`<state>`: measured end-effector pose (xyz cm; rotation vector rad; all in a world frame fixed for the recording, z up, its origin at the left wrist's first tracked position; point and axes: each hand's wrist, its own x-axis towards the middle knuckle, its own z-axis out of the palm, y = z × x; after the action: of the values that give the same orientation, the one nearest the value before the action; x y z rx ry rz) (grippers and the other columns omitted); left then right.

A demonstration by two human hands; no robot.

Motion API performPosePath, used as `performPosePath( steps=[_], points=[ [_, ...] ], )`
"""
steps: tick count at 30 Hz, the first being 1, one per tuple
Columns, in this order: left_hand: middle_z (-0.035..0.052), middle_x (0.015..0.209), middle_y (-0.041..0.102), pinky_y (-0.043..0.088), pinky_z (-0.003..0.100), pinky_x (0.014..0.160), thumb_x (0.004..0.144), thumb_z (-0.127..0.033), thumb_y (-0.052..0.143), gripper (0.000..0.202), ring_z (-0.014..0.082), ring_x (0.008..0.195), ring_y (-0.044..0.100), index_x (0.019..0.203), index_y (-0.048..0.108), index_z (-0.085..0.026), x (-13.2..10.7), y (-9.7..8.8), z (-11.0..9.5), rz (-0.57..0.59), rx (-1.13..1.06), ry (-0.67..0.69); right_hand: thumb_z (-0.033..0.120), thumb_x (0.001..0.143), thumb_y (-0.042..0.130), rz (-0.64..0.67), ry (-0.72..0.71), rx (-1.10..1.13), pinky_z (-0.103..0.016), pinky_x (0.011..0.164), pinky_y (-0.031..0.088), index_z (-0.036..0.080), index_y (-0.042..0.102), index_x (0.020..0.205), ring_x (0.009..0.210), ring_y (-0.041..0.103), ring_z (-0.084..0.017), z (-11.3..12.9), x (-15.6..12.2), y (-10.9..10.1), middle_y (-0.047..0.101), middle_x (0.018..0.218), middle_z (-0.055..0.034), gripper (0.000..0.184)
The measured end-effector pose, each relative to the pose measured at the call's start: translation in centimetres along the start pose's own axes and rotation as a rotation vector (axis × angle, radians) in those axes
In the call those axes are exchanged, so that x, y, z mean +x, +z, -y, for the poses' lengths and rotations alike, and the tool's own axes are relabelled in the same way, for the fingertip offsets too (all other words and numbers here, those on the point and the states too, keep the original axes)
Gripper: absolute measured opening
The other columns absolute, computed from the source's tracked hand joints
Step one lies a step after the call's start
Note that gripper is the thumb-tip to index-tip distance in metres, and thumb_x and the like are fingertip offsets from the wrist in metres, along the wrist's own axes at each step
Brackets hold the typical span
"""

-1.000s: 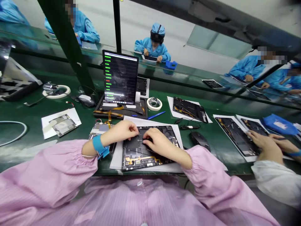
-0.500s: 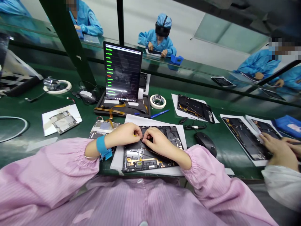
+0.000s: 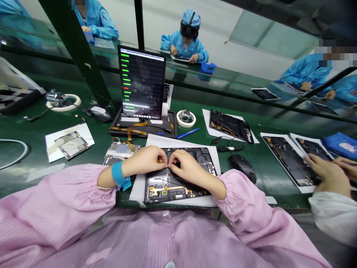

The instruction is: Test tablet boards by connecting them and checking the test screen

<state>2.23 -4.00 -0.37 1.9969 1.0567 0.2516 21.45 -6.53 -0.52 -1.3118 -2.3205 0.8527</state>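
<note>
An opened black tablet housing [image 3: 178, 193], with flat orange cables and small boards showing inside, lies on white paper [image 3: 137, 188] in front of me. Over its upper left part my left hand [image 3: 150, 158] is closed, thumb and fingertips pinched together. My right hand [image 3: 185, 165] meets it there, its fingertips also pinched and almost touching the left ones. Whatever is between the fingers is too small or hidden to make out; a bit of orange shows by the left fingertips. Left of the housing, a circuit board [image 3: 121, 149] is partly covered by my left forearm.
A lit screen [image 3: 141, 83] stands in a black holder behind the board. Nearby are a tape roll [image 3: 186, 118], a blue pen [image 3: 188, 133], a black mouse [image 3: 242, 168] and another opened housing [image 3: 230, 124]. A co-worker's hands [image 3: 329, 171] rest over housings at the right.
My view has shifted slightly, so the surroundings sit a little further left. Both hands stay pinched together at the same spot over the housing.
</note>
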Motion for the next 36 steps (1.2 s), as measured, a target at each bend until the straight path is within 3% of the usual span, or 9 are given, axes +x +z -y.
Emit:
performPosePath(
  steps=[8, 13, 16, 21, 25, 29, 32, 34, 36],
  points=[
    [0.0013, 0.081, 0.071, 0.045, 0.026, 0.069, 0.078, -0.022, 0.065, 0.007, 0.0188, 0.076, 0.063, 0.082, 0.071, -0.019, -0.1, -0.7, -0.5, -0.133, 0.097, 0.148, 0.011, 0.076, 0.055, -0.027, 0.066, 0.050, -0.028, 0.070, 0.039, 0.018, 0.055, 0.078, 0.075, 0.051, -0.015, -0.2, -0.2, -0.1, 0.056, 0.077, -0.0006, 0.008],
    [0.0153, 0.130, 0.055, 0.032, 0.043, 0.107, 0.092, -0.026, 0.049, 0.037, 0.0272, 0.127, 0.041, 0.127, 0.050, -0.012, 1.9, -5.3, 1.1, -0.856, 0.360, 0.151, 0.016, 0.080, 0.054, -0.013, 0.087, 0.034, -0.030, 0.072, 0.039, 0.018, 0.053, 0.077, 0.076, 0.052, -0.016, -0.5, 0.1, -0.1, 0.058, 0.079, -0.0020, 0.004],
    [0.0207, 0.141, 0.043, 0.024, 0.050, 0.111, 0.089, -0.021, 0.046, 0.051, 0.0308, 0.139, 0.020, 0.136, 0.035, -0.004, 4.0, -7.0, 3.4, -1.014, 0.574, 0.039, 0.016, 0.081, 0.054, 0.001, 0.083, 0.001, -0.030, 0.072, 0.039, 0.018, 0.054, 0.077, 0.076, 0.052, -0.016, -0.4, -0.1, -0.3, 0.058, 0.079, -0.0022, 0.004],
    [0.0214, 0.136, 0.048, 0.021, 0.051, 0.112, 0.088, -0.022, 0.045, 0.058, 0.0316, 0.140, 0.020, 0.139, 0.029, 0.001, 6.0, -7.4, 4.4, -0.957, 0.643, 0.004, 0.018, 0.082, 0.056, 0.001, 0.085, -0.019, -0.031, 0.072, 0.040, 0.018, 0.054, 0.076, 0.077, 0.053, -0.017, -0.5, -0.3, 0.1, 0.059, 0.079, -0.0025, 0.006],
    [0.0210, 0.137, 0.046, 0.031, 0.047, 0.107, 0.086, -0.020, 0.048, 0.048, 0.0319, 0.134, 0.031, 0.131, 0.041, -0.004, 5.3, -5.6, -1.0, -0.917, 0.598, -0.027, 0.021, 0.084, 0.055, -0.045, 0.082, 0.015, -0.030, 0.069, 0.041, 0.018, 0.053, 0.077, 0.074, 0.054, -0.016, -0.3, 0.4, -0.4, 0.059, 0.077, -0.0024, 0.008],
    [0.0105, 0.103, 0.066, 0.047, 0.037, 0.087, 0.087, -0.020, 0.051, 0.024, 0.0262, 0.100, 0.058, 0.108, 0.059, -0.013, 5.2, -1.5, -6.6, -0.582, 0.534, 0.043, 0.018, 0.086, 0.052, -0.439, -0.071, -0.089, -0.031, 0.072, 0.044, 0.018, 0.055, 0.087, 0.079, 0.055, -0.017, 2.4, -1.7, -4.8, 0.060, 0.084, -0.0041, 0.003],
    [0.0092, 0.095, 0.067, 0.047, 0.037, 0.079, 0.088, -0.022, 0.055, 0.015, 0.0271, 0.092, 0.058, 0.097, 0.064, -0.014, 6.0, 1.6, -7.4, -0.450, 0.572, 0.085, 0.018, 0.086, 0.056, -0.768, -0.177, -0.203, -0.032, 0.081, 0.045, 0.020, 0.055, 0.099, 0.088, 0.057, -0.017, 5.3, -6.4, -9.4, 0.061, 0.093, -0.0041, 0.013],
    [0.0105, 0.094, 0.066, 0.047, 0.038, 0.077, 0.088, -0.023, 0.056, 0.013, 0.0285, 0.092, 0.057, 0.093, 0.064, -0.013, 6.8, 3.1, -6.6, -0.443, 0.624, 0.101, 0.016, 0.087, 0.056, -0.779, -0.149, -0.245, -0.030, 0.083, 0.046, 0.021, 0.054, 0.104, 0.092, 0.058, -0.016, 6.3, -9.7, -11.6, 0.061, 0.097, -0.0037, 0.018],
    [0.0113, 0.090, 0.065, 0.046, 0.040, 0.072, 0.090, -0.026, 0.056, 0.015, 0.0296, 0.089, 0.058, 0.089, 0.063, -0.013, 7.5, 4.1, -5.6, -0.426, 0.668, 0.098, 0.017, 0.089, 0.054, -0.617, -0.033, -0.308, -0.028, 0.080, 0.047, 0.022, 0.054, 0.104, 0.091, 0.059, -0.015, 5.8, -12.5, -12.5, 0.062, 0.098, -0.0025, 0.016]
  ],
)
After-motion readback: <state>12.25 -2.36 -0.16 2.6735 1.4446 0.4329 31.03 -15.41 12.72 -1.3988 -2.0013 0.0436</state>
